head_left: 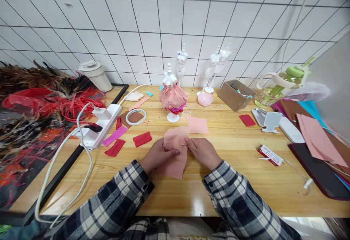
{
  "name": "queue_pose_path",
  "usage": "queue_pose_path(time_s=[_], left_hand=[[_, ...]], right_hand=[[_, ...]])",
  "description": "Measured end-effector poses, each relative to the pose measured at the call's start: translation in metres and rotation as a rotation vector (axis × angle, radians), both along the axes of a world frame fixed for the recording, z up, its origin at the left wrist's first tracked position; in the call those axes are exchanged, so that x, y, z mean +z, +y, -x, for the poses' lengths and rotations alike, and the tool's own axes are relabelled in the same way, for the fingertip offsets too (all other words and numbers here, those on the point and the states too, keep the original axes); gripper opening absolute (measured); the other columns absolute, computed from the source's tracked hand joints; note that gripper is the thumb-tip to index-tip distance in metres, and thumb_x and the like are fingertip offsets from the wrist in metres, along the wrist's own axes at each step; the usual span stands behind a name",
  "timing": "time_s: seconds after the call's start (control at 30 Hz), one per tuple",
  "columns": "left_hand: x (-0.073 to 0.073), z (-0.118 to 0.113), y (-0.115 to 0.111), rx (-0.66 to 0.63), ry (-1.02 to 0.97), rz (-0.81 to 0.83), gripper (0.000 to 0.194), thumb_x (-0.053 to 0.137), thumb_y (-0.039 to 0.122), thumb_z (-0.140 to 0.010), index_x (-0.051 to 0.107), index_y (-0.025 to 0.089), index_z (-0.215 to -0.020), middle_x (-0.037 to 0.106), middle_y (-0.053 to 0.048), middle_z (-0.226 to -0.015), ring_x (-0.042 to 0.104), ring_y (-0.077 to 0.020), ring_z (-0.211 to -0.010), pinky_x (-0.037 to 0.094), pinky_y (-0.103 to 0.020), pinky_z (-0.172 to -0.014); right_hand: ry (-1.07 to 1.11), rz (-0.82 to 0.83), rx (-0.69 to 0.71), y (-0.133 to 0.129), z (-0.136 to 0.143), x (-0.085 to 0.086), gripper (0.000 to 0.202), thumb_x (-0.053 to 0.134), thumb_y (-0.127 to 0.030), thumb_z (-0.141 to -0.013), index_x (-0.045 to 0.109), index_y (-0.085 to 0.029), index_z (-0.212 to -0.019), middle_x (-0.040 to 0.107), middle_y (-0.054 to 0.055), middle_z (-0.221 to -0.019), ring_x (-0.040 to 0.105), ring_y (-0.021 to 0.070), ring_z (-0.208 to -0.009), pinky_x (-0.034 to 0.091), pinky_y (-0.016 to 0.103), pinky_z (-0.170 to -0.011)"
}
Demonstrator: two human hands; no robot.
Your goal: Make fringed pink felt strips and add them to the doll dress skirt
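Note:
A long piece of pink crepe paper [172, 167] is between my hands, above the wooden table. My left hand [160, 155] grips its left side, thumb on top. At its right edge, my right hand [201, 151] is closed, with what looks like a thin dark tool at the fingertips, too small to name. Just beyond lies a smaller pink paper piece [198, 125]. Behind that stands a small white mannequin [169, 78] on a round base, wearing a ruffled pink paper skirt [172, 97] with red and magenta layers under it.
Red paper pieces [142, 139], a tape roll [136, 117] and a white power strip [102, 127] lie left. Bare mannequins [182, 63], a pink bowl [205, 99] and a cardboard box [234, 96] stand behind. A phone stand [271, 121] and a dark tablet [317, 170] are right.

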State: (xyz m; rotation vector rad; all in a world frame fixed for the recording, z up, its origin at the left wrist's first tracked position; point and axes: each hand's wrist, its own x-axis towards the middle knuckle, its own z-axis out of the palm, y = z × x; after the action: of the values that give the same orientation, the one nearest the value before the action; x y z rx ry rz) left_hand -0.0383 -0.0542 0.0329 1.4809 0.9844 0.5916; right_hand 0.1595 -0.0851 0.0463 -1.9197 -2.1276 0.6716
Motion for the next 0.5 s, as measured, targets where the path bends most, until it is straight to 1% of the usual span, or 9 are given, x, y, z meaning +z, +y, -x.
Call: queue_pose_path(time_s=[0.07, 0.2, 0.37, 0.5], left_hand=[[-0.0005, 0.0003, 0.0003, -0.007, 0.0, -0.014, 0.048, 0.073, 0.041, -0.071, 0.067, 0.014, -0.11, 0.07, -0.009, -0.112, 0.065, -0.0259, -0.1, 0.052, -0.037, -0.087], [-0.0011, 0.0014, 0.0008, -0.011, 0.027, -0.022, 0.05, 0.073, 0.041, -0.071, 0.066, 0.014, -0.113, 0.072, -0.01, -0.108, 0.067, -0.0264, -0.097, 0.054, -0.037, -0.083], [-0.0016, 0.002, 0.0018, 0.018, 0.032, -0.037, 0.054, 0.074, 0.04, -0.069, 0.064, 0.014, -0.115, 0.069, -0.01, -0.115, 0.064, -0.0283, -0.104, 0.052, -0.04, -0.088], [-0.0026, 0.0018, 0.0027, 0.03, 0.029, -0.033, 0.057, 0.074, 0.04, -0.07, 0.062, 0.014, -0.119, 0.068, -0.011, -0.116, 0.063, -0.0286, -0.106, 0.051, -0.041, -0.09]], right_hand=[[-0.021, 0.008, -0.014, 0.0003, -0.0004, 0.0015, 0.06, 0.018, -0.048, -0.099, 0.058, -0.02, -0.065, 0.062, 0.002, -0.066, 0.047, 0.0131, -0.061, 0.021, 0.026, -0.056], [-0.049, 0.018, -0.025, 0.0014, -0.0018, 0.0025, 0.06, 0.019, -0.05, -0.098, 0.058, -0.02, -0.063, 0.062, 0.002, -0.064, 0.047, 0.0132, -0.06, 0.021, 0.026, -0.055], [0.011, 0.025, -0.018, 0.0019, -0.0037, -0.0021, 0.062, 0.016, -0.05, -0.098, 0.056, -0.019, -0.061, 0.062, 0.003, -0.066, 0.047, 0.0131, -0.061, 0.022, 0.026, -0.056], [0.057, 0.046, -0.028, 0.0026, -0.0047, -0.0041, 0.063, 0.017, -0.051, -0.098, 0.058, -0.019, -0.062, 0.063, 0.003, -0.066, 0.049, 0.0131, -0.061, 0.024, 0.026, -0.057]])
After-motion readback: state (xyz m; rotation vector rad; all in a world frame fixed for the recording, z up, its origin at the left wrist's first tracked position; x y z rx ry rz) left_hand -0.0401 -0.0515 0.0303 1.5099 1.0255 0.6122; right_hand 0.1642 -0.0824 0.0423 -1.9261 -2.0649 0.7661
